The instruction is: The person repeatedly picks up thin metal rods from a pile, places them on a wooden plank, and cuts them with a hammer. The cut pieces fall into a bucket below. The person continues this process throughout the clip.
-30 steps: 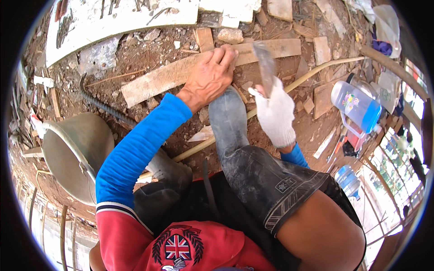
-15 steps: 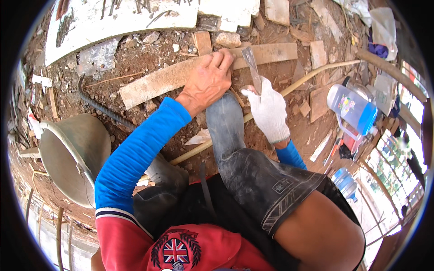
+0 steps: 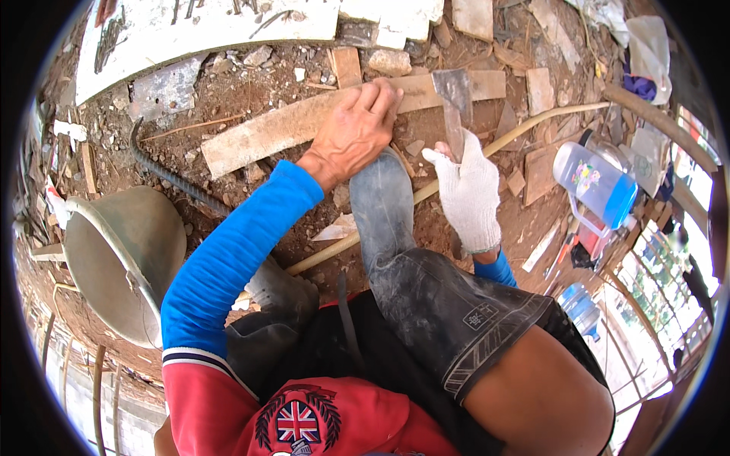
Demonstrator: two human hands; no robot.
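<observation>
A long, weathered wooden board lies slanting across the dirt in front of my boots. My bare left hand is closed over its middle, fingers curled round the far edge and pressing it near my boot toe. In a white knit glove, my right hand grips a worn machete whose dull metal blade widens toward the tip. The blade stands up from the fist, its tip overlapping the right part of the board in view. The glove hides the handle. Whether blade and board touch, I cannot tell.
A grey bucket lies tipped at the left, beside a bent steel bar. Under my knees runs a bamboo pole. A clear-and-blue water jug stands at the right among wood scraps. A white panel lies at the far left.
My right hand has shifted right and slightly nearer with the machete, whose blade has turned to show more of its flat side. My left hand still holds the board.
</observation>
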